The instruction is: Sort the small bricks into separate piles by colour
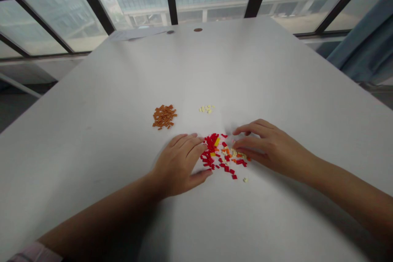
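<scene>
A mixed heap of small toy building bricks [211, 142] lies between my hands, mostly red with some yellow, orange and cream ones. My left hand [181, 163] rests at the heap's left edge, fingers stretched out and thumb apart, touching the red pieces. On the other side my right hand [260, 141] hovers over the right edge of the heap, its fingers spread and curved. Nothing shows in its grasp. Under its fingertips are cream and orange pieces [235, 153]. One cream piece [245, 180] lies apart, nearer to me.
A pile of brown bricks [165, 116] sits left of centre, with a few pale yellow pieces [206, 109] to its right. The white table [123, 90] reaches back to the windows. Paper [135, 34] and two round holes [198, 30] are at its far edge. A blue curtain [365, 45] hangs right.
</scene>
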{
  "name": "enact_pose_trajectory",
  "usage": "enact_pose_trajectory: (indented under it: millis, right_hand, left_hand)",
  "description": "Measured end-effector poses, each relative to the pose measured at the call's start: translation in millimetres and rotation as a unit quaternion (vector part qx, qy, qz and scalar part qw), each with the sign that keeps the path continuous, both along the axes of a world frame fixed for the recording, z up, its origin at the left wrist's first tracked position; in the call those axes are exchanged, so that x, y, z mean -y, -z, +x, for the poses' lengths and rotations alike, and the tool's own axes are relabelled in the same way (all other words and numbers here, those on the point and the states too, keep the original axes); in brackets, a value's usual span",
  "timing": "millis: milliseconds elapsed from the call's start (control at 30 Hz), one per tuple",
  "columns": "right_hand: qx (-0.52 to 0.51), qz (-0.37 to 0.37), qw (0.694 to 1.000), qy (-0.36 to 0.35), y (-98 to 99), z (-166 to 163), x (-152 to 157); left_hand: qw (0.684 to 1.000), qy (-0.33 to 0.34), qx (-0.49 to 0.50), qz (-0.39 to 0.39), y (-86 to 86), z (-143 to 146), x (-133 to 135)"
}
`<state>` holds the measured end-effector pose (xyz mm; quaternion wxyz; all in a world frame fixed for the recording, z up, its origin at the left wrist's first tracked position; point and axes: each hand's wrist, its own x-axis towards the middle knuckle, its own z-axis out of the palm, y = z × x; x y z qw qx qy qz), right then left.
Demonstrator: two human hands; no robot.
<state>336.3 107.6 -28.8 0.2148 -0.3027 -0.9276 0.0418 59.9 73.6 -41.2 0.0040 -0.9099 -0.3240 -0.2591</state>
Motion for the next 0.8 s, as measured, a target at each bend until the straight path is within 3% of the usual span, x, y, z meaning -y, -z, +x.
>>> enact_pose_trajectory:
  millis: [200,533,667,800]
  right_hand:
    - [-0.012,0.018,0.999,0.025,0.7,-5,-9]
    - [-0.051,0.024,0.991,0.121,14.8,-43,-80]
    - [-0.040,0.021,0.990,0.132,19.2,-47,-81]
    - [-0.042,-0.002,0.992,0.120,2.9,-34,-63]
  left_hand:
    - [1.000,0.017,-0.005,0.002,1.3,-3,-1]
    - [1.000,0.015,-0.005,-0.010,1.3,-5,-2]
    - [0.999,0.017,0.007,-0.031,1.4,-8,-4]
    - [0.999,0.014,0.017,-0.042,3.1,-9,-6]
